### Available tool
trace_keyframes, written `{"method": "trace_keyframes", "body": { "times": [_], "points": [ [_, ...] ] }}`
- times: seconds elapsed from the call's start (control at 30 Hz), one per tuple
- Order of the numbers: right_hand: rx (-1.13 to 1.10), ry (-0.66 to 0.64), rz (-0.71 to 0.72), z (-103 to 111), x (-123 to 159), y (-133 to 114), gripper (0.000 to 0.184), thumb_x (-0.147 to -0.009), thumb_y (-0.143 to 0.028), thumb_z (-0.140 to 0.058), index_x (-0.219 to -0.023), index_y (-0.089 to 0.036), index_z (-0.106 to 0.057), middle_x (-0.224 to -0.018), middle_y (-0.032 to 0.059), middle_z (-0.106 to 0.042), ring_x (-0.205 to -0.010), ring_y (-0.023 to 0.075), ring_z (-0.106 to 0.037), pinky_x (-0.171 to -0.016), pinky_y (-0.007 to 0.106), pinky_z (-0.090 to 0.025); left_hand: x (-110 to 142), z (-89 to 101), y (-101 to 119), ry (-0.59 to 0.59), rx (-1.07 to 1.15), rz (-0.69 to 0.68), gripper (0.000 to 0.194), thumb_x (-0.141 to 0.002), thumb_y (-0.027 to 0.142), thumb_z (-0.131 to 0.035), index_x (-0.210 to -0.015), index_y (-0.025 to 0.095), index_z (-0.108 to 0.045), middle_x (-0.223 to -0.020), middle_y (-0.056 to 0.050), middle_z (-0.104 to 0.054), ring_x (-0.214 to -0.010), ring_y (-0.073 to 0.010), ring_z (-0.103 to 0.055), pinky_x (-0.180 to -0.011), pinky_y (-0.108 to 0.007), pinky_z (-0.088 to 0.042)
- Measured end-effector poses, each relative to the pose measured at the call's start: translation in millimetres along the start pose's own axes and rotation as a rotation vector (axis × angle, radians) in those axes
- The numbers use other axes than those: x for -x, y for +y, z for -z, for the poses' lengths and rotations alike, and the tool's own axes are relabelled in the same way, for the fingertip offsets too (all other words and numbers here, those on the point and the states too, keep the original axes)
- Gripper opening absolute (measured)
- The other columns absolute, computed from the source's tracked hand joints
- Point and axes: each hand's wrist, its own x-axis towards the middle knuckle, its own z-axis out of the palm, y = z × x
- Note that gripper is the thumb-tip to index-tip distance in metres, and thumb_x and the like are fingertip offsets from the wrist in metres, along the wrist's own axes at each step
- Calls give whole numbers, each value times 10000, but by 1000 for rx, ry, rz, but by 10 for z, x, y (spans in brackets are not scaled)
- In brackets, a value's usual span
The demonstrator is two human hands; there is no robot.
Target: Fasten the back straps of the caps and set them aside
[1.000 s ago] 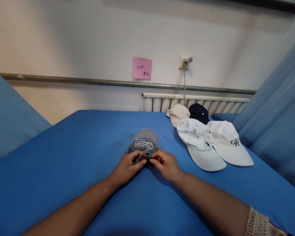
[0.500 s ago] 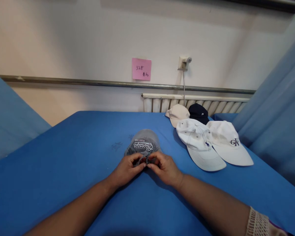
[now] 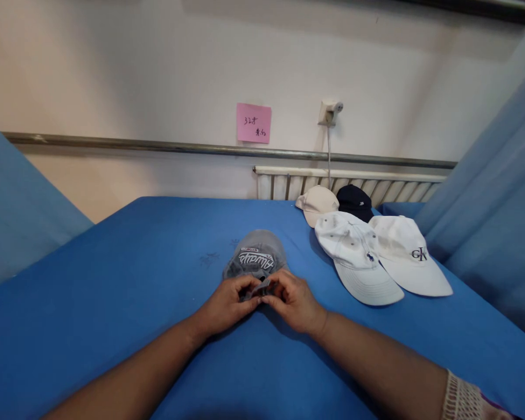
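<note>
A grey baseball cap [image 3: 257, 248] with white "Always" lettering lies on the blue-covered table [image 3: 126, 291]. Its brim points away from me, and the lettering appears upside down. At the near edge, my left hand [image 3: 228, 302] pinches the cap's back strap between thumb and fingers. My right hand [image 3: 296, 300] grips the strap from the other side, its thumb close to the left thumb. Fingers cover part of the strap, so whether it is fastened cannot be made out.
To the right lie a white cap with a small horse emblem [image 3: 354, 256], a white cap with dark letters [image 3: 413, 256], a beige cap [image 3: 318, 203] and a navy cap [image 3: 354, 201]. Blue curtains [image 3: 494, 186] hang at both sides. Behind are a radiator [image 3: 273, 186] and metal rail [image 3: 157, 146].
Both hands stay at the back of the grey cap. The strap has shifted slightly between the fingers, and more of it shows by the right fingers. The other caps have not moved.
</note>
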Motion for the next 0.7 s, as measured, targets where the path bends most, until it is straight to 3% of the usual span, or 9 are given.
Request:
{"method": "trace_keyframes", "body": {
  "times": [0.2, 0.37, 0.5, 0.6, 0.7],
  "points": [
    [22, 8, 99, -1, -8, 0, 193, -839, -142, -627, -1014, -225, -634, -928, 37, -621, -856, 173, -591, -752, 299, -494, 6, 14, 23, -55, -36, -11, 159, -814, 300, -615, -869, 164, -676, -747, 1, -587, -713, -148, -495, -679, -255, -392],
    [55, 46, 28, -6, -13, 28, 205, -799, -134, -641, -991, -205, -618, -878, 23, -597, -689, 135, -557, -644, 272, -470, 8, 45, -19, -22, 121, 54, 269, -772, 356, -674, -968, 171, -678, -781, 3, -599, -714, -143, -496, -665, -253, -401],
    [-66, 108, -22, -12, -21, 86, 180, -803, -184, -643, -979, -210, -612, -861, 6, -587, -609, 103, -526, -561, 234, -441, 10, 129, -81, 44, 274, 117, 390, -744, 501, -692, -932, 160, -669, -645, 37, -488, -573, -105, -389, -532, -234, -317],
    [-137, 127, -31, -14, -17, 93, 167, -805, -214, -647, -968, -218, -613, -832, -7, -585, -584, 93, -514, -535, 220, -432, 11, 153, -98, 110, 394, 126, 558, -819, 683, -495, -916, 155, -649, -554, 63, -358, -496, -96, -291, -478, -240, -260],
    [-161, 130, -6, -8, -10, 68, 179, -810, -234, -653, -984, -221, -614, -898, 12, -606, -605, 95, -523, -544, 222, -440, 3, 138, -69, 133, 432, 120, 675, -892, 708, -258, -905, 155, -645, -535, 60, -322, -484, -107, -290, -481, -248, -282]
  ]
}}
